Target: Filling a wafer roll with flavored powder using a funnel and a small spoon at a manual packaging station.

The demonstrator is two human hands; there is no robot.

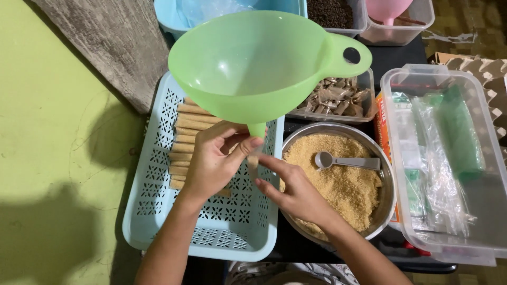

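Note:
My left hand (pixel 214 161) grips the narrow spout of a big light green funnel (pixel 253 60), held upright above a light blue perforated basket (pixel 158 211). My right hand (pixel 290 190) pinches a thin clear tube (pixel 253 164) just under the spout, fingertips touching it. Several tan filled sticks (pixel 186 132) lie in a row in the basket, partly hidden behind the funnel and my left hand. Right of the basket stands a metal bowl (pixel 388 174) of golden-brown granules (pixel 343 184) with a grey measuring spoon (pixel 343 161) lying on top.
A clear plastic box (pixel 488 232) with bags and wrappers lies at the right. Behind the bowl sits a clear tray of brown wrapped pieces (pixel 338 97). Further back are a blue tub (pixel 179 13), a container of dark grains (pixel 330 10) and a pink funnel (pixel 388 8).

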